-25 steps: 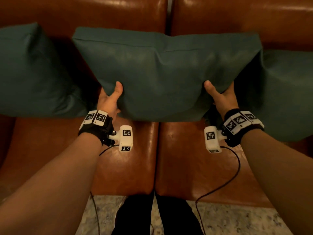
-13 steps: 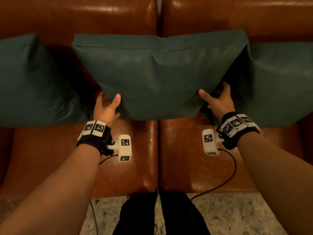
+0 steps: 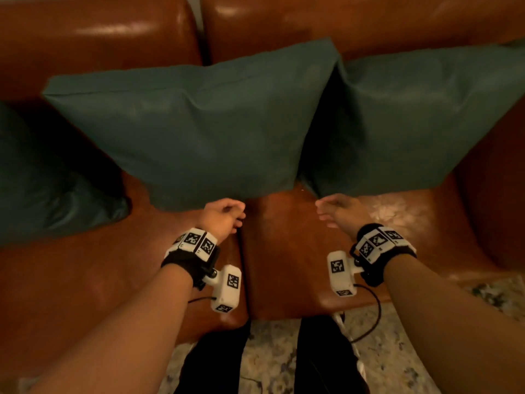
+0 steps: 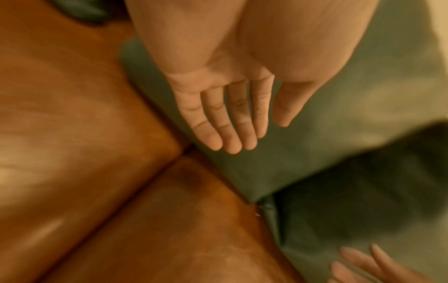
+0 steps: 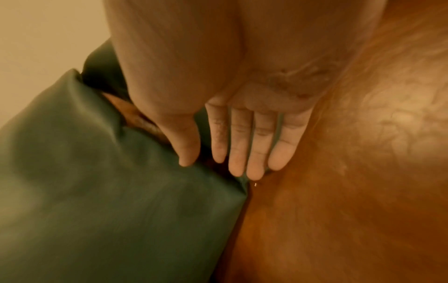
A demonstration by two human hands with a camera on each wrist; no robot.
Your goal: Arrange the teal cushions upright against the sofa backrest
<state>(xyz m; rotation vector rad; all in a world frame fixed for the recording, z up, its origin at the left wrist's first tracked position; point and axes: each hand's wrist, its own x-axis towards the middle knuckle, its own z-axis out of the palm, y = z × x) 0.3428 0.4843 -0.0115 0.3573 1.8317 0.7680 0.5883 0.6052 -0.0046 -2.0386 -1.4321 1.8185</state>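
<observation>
Brown leather sofa (image 3: 298,251) with three teal cushions (image 3: 199,132) propped along its backrest (image 3: 369,24); left hand (image 3: 224,216) and right hand (image 3: 339,211), both empty with relaxed fingers, hover near the middle cushion's lower edge, which looks soft, light, best gripped at corners.

A glossy brown leather sofa (image 3: 284,265) stands on a pale, mottled patterned rug (image 3: 272,362), warm light glinting off its backrest.

The left cushion (image 3: 42,189) and the right cushion (image 3: 426,123) run past the frame edges.
</observation>
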